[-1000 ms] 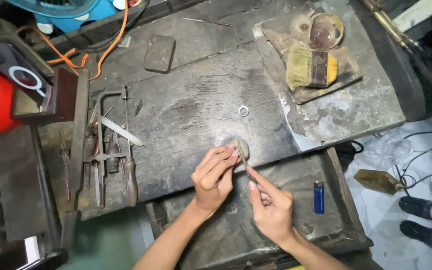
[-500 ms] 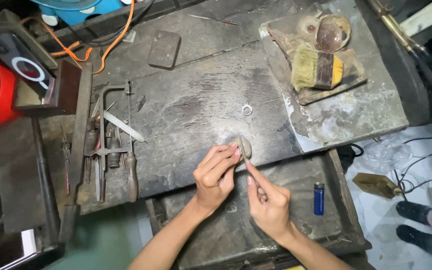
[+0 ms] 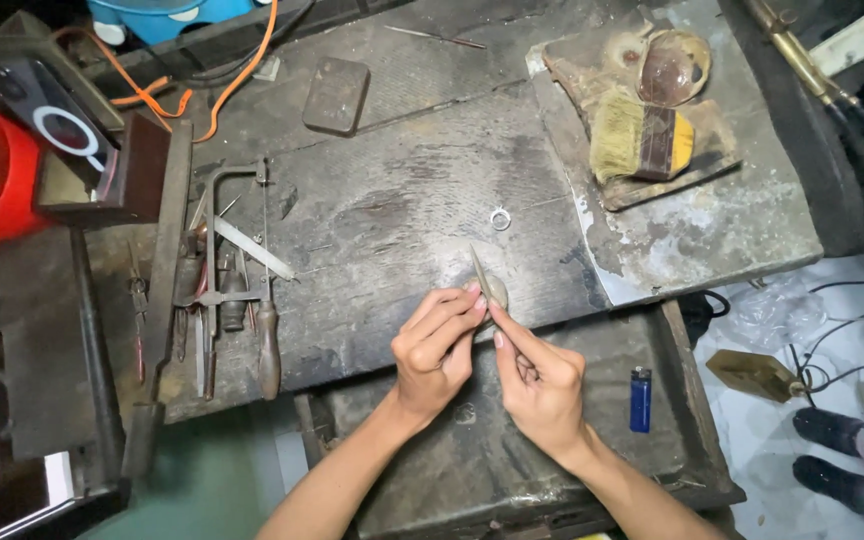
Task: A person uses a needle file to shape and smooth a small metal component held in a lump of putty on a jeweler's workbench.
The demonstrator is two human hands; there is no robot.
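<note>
Worn dark wooden workbench (image 3: 402,190), small silver metal ring (image 3: 500,218) at centre, flat dark rectangular block (image 3: 336,95) upper centre, wooden-handled hand tools (image 3: 227,290) at left

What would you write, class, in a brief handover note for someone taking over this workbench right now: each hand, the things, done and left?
Left hand: pinches a small pale piece at the bench edge.
Right hand: holds a thin pointed tool against that piece.
Nearby: small ring lies loose on the bench, brush on the slab at the right, saw frame at the left, blue lighter on the lower tray.
Done: piece and tool in hand. Left: cannot tell how far the work has come.
</note>
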